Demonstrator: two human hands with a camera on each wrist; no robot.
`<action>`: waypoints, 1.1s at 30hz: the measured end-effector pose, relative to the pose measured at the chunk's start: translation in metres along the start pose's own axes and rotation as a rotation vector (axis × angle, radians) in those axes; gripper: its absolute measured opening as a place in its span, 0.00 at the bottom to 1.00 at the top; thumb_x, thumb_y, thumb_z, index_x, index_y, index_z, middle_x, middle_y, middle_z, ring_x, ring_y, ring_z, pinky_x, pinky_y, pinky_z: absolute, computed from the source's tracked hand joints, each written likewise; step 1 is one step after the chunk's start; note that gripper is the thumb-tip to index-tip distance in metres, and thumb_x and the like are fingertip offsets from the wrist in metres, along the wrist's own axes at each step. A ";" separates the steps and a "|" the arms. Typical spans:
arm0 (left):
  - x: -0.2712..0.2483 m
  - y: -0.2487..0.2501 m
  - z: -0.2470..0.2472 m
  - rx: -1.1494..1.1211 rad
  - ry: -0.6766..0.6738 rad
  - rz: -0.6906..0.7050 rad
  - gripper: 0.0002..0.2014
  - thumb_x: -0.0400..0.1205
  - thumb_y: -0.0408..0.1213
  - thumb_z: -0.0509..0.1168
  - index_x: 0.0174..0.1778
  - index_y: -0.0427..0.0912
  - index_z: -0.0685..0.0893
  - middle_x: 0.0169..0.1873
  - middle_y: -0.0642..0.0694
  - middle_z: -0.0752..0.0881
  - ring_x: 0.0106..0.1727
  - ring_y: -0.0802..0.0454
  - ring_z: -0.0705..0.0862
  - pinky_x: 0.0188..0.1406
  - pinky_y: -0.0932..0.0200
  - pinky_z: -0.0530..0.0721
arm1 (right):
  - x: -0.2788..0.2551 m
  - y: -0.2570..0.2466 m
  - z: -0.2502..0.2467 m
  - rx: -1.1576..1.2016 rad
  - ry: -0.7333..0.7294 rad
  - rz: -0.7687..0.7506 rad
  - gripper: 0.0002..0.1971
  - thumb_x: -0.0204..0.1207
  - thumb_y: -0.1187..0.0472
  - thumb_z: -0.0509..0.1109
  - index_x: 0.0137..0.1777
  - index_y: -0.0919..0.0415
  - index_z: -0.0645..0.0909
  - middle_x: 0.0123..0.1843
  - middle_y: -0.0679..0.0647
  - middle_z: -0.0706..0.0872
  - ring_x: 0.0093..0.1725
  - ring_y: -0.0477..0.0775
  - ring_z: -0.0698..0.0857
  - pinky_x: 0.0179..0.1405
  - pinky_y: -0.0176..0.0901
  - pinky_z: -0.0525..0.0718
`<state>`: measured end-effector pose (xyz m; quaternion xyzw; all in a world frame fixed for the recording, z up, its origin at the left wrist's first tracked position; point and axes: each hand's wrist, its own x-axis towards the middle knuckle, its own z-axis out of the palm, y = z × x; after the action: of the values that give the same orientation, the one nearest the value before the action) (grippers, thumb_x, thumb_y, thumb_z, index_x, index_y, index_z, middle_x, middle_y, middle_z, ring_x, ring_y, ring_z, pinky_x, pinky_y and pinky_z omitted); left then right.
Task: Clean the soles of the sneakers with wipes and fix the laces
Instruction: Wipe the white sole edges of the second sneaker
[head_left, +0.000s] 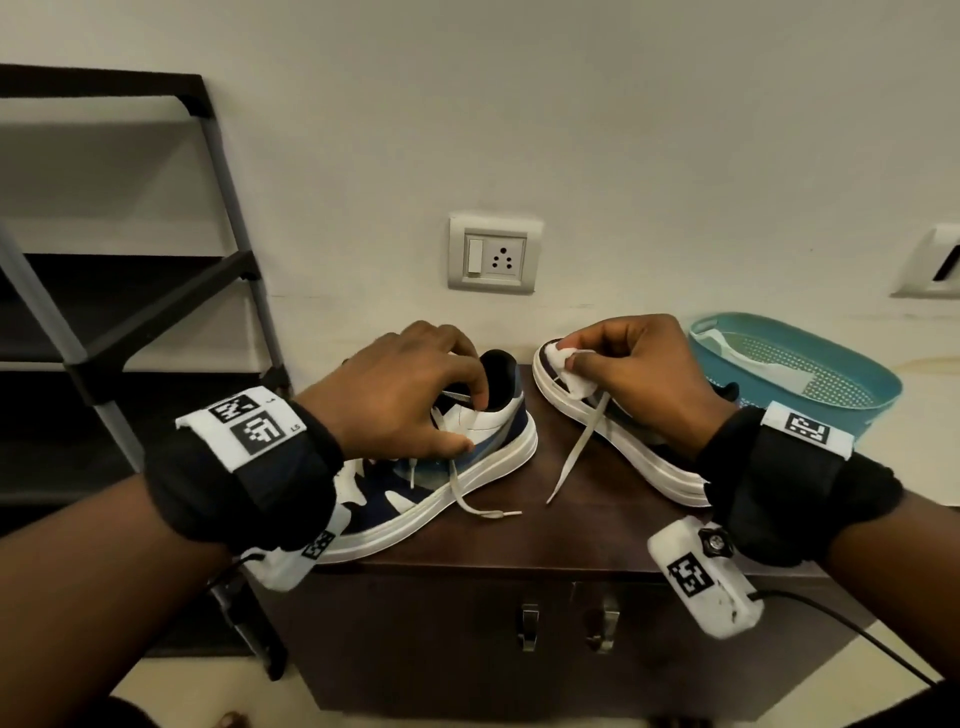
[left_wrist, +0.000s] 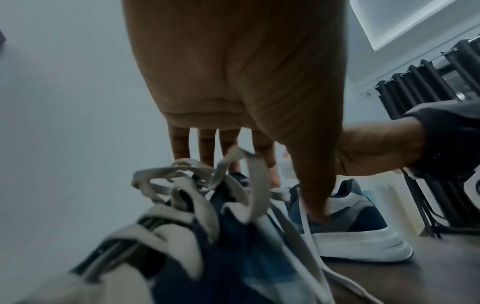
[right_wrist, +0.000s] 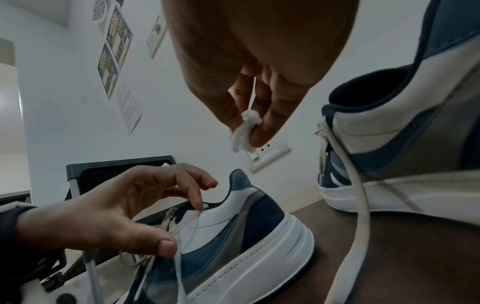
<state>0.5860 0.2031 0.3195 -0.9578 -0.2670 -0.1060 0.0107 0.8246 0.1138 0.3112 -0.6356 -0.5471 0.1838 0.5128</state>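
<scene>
Two blue, navy and white sneakers stand on a dark brown cabinet (head_left: 571, 535). The left sneaker (head_left: 415, 519) (right_wrist: 246, 236) points its toe toward me, and its grey-white laces (left_wrist: 182, 185) are loose. My left hand (head_left: 467, 421) (right_wrist: 182, 226) hovers over its tongue with fingers curled and holds a lace loop (left_wrist: 257, 185) between index finger and thumb. The right sneaker (head_left: 623, 441) (right_wrist: 402, 144) lies tilted behind my right hand, one lace (head_left: 571, 457) trailing onto the cabinet. Just above its collar my right hand (head_left: 571, 358) (right_wrist: 249, 127) pinches a crumpled white wipe (head_left: 569, 374) (right_wrist: 242, 133).
A teal perforated basket (head_left: 800, 374) sits at the back right of the cabinet. A black and grey shoe rack (head_left: 130, 312) stands to the left. A wall socket (head_left: 493, 254) is behind the sneakers. Cabinet door handles (head_left: 530, 623) face me below.
</scene>
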 end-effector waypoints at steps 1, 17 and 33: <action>0.003 0.001 0.002 0.022 -0.013 -0.006 0.22 0.71 0.65 0.75 0.57 0.64 0.82 0.65 0.60 0.77 0.64 0.56 0.74 0.62 0.51 0.79 | -0.001 0.000 -0.001 0.001 -0.004 -0.006 0.01 0.74 0.58 0.80 0.42 0.51 0.93 0.41 0.44 0.94 0.43 0.45 0.92 0.57 0.54 0.91; -0.002 -0.036 -0.019 -0.124 0.138 -0.367 0.06 0.79 0.49 0.76 0.46 0.59 0.85 0.44 0.63 0.87 0.41 0.67 0.83 0.42 0.56 0.80 | -0.007 0.004 -0.021 -0.039 -0.035 -0.011 0.05 0.74 0.64 0.79 0.44 0.53 0.93 0.40 0.45 0.94 0.45 0.49 0.92 0.55 0.52 0.91; -0.010 0.014 0.009 0.371 0.037 0.232 0.06 0.74 0.51 0.77 0.44 0.58 0.91 0.52 0.50 0.79 0.54 0.47 0.74 0.46 0.50 0.78 | -0.009 -0.007 -0.008 -0.001 -0.059 -0.028 0.06 0.75 0.65 0.78 0.43 0.53 0.93 0.38 0.46 0.94 0.39 0.42 0.92 0.44 0.35 0.89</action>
<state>0.5866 0.1867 0.3087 -0.9616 -0.1699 -0.0710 0.2037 0.8246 0.1010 0.3171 -0.6222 -0.5710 0.1950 0.4987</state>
